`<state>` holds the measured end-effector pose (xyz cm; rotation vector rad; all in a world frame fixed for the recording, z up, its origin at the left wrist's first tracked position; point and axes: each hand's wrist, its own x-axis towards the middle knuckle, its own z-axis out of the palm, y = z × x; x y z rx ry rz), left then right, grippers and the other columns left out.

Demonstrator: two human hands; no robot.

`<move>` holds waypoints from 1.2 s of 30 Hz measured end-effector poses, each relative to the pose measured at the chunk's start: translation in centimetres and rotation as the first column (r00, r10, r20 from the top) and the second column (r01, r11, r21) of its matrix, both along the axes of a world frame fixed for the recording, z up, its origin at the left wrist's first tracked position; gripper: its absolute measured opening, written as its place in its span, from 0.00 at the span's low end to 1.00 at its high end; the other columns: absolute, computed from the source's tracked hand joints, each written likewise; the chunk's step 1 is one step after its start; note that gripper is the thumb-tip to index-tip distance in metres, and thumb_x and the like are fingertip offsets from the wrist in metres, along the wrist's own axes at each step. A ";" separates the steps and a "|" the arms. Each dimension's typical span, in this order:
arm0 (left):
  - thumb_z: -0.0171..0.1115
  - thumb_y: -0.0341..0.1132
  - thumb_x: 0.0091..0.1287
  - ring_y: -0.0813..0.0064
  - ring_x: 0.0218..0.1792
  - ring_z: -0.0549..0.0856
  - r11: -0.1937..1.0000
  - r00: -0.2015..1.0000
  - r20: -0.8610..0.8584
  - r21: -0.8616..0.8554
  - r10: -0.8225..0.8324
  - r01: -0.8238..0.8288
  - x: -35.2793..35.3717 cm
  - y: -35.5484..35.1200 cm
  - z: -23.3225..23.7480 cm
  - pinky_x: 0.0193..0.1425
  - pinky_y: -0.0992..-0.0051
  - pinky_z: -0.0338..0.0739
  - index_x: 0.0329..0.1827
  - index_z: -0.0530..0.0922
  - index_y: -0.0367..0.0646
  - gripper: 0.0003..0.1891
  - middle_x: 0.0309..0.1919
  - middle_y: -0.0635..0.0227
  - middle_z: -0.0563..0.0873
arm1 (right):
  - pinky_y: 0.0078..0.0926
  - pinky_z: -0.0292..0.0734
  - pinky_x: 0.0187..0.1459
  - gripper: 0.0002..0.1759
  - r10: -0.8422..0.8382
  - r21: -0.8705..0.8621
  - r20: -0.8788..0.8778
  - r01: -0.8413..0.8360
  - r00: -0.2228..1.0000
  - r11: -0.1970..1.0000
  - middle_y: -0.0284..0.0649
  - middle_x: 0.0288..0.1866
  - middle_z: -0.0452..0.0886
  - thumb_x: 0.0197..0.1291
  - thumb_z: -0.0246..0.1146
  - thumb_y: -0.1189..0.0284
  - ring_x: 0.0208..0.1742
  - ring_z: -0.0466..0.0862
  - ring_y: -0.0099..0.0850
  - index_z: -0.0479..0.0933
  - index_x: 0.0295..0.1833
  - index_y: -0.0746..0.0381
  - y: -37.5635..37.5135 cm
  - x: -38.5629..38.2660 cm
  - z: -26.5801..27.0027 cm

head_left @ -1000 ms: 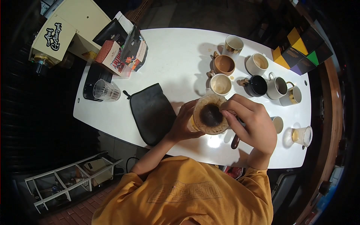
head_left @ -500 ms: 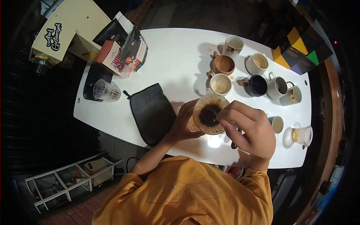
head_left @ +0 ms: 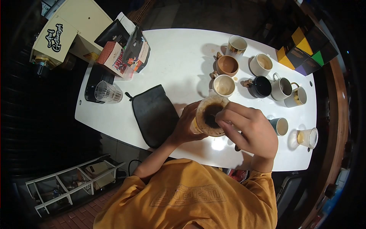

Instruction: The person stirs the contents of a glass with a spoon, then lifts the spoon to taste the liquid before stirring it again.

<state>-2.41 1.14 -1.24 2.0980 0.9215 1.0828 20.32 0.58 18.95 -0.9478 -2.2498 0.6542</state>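
My left hand [head_left: 187, 124] is wrapped round the side of a pale cup [head_left: 214, 100] with stained inner walls and dark coffee-like liquid [head_left: 210, 116] in it. Over the cup's right rim, my right hand [head_left: 251, 129] has its thumb and fingers pinched together at the liquid. What they hold, if anything, is hidden by the fingers. A small dark brown rounded thing [head_left: 237, 148] shows just under the right hand. Beyond the cup stands a cream mug [head_left: 224, 85], close to its far rim. A black zip pouch [head_left: 154, 116] lies left of my left hand.
Several mugs, among them a brown cup [head_left: 227, 66] and a black mug [head_left: 261, 87], stand at the back right of the white table [head_left: 175, 57]. A blue-sided cup [head_left: 281, 126] and a plastic cup [head_left: 307, 138] sit at right. A clear cup [head_left: 108, 92] and boxes are at left.
My right hand has shifted slightly left, further over the cup's mouth. The cup has tilted or moved a little left in my left hand.
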 end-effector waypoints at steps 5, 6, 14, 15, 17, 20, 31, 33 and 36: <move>0.82 0.46 0.53 0.50 0.74 0.70 0.999 0.999 0.036 -0.039 -0.007 0.008 0.1 0.0 0.4 0.76 0.52 0.66 0.76 0.67 0.46 0.47 0.73 0.53 0.71 | 0.40 0.80 0.34 0.05 -0.065 -0.007 -0.018 0.065 0.998 0.998 0.43 0.38 0.81 0.65 0.65 0.74 0.33 0.84 0.48 0.79 0.43 0.64 0.3 0.1 -0.6; 0.82 0.46 0.53 0.49 0.74 0.70 0.999 0.999 0.035 -0.042 -0.010 0.011 0.1 0.0 0.5 0.76 0.52 0.66 0.76 0.67 0.46 0.47 0.73 0.53 0.71 | 0.41 0.79 0.34 0.05 -0.081 -0.007 -0.015 0.081 0.997 0.997 0.44 0.38 0.81 0.66 0.65 0.74 0.33 0.84 0.48 0.79 0.43 0.64 0.3 0.1 -0.6; 0.82 0.44 0.53 0.49 0.73 0.71 1.000 1.000 0.027 -0.024 0.008 -0.008 0.2 -0.1 0.9 0.75 0.51 0.66 0.75 0.68 0.46 0.46 0.73 0.53 0.71 | 0.40 0.76 0.32 0.04 -0.150 0.074 -0.064 0.155 0.987 0.985 0.42 0.35 0.78 0.66 0.65 0.74 0.30 0.82 0.46 0.79 0.42 0.63 -0.3 0.4 0.4; 0.82 0.44 0.53 0.49 0.73 0.71 1.000 1.000 0.020 -0.023 0.012 -0.012 0.2 -0.1 1.0 0.75 0.52 0.66 0.75 0.68 0.46 0.46 0.73 0.53 0.71 | 0.40 0.76 0.31 0.04 -0.158 0.109 -0.099 0.168 0.982 0.980 0.42 0.35 0.78 0.66 0.65 0.74 0.30 0.82 0.45 0.79 0.42 0.63 -0.3 0.4 0.5; 0.82 0.44 0.53 0.49 0.73 0.71 1.000 0.999 0.030 -0.010 0.011 -0.011 0.1 -0.1 0.9 0.75 0.52 0.66 0.75 0.68 0.46 0.46 0.73 0.53 0.71 | 0.40 0.76 0.31 0.04 -0.167 0.099 -0.076 0.175 0.983 0.980 0.42 0.35 0.78 0.66 0.65 0.74 0.30 0.82 0.45 0.79 0.42 0.63 -0.3 0.3 0.4; 0.82 0.44 0.53 0.49 0.73 0.71 1.000 0.999 0.050 0.012 0.002 -0.002 0.2 0.0 0.9 0.75 0.51 0.66 0.75 0.67 0.45 0.47 0.73 0.53 0.72 | 0.40 0.77 0.32 0.04 -0.167 0.076 -0.010 0.167 0.986 0.983 0.43 0.35 0.78 0.66 0.65 0.74 0.31 0.82 0.46 0.78 0.41 0.63 -0.2 0.2 0.2; 0.82 0.46 0.52 0.50 0.73 0.72 0.997 1.000 -0.001 0.073 0.009 -0.009 0.1 0.1 -0.1 0.75 0.52 0.66 0.75 0.68 0.45 0.47 0.73 0.53 0.72 | 0.38 0.78 0.33 0.04 -0.042 0.009 0.028 0.042 0.999 0.999 0.44 0.35 0.81 0.65 0.65 0.78 0.31 0.84 0.45 0.81 0.44 0.65 -0.3 -0.4 0.0; 0.82 0.46 0.52 0.49 0.73 0.72 0.999 1.000 0.015 0.053 -0.004 0.003 0.2 0.1 0.0 0.75 0.52 0.67 0.75 0.68 0.45 0.47 0.73 0.53 0.72 | 0.35 0.78 0.31 0.04 -0.049 0.020 -0.009 0.049 0.999 0.999 0.43 0.34 0.81 0.64 0.66 0.79 0.30 0.84 0.42 0.81 0.43 0.65 -0.5 -0.2 0.3; 0.82 0.46 0.52 0.49 0.72 0.72 1.000 0.999 0.044 -0.011 0.001 0.000 0.3 0.0 0.4 0.74 0.51 0.67 0.75 0.68 0.46 0.47 0.73 0.53 0.72 | 0.32 0.77 0.29 0.05 -0.077 0.049 -0.064 0.080 0.995 0.996 0.41 0.33 0.81 0.62 0.66 0.81 0.29 0.85 0.38 0.82 0.43 0.65 -0.9 0.1 0.6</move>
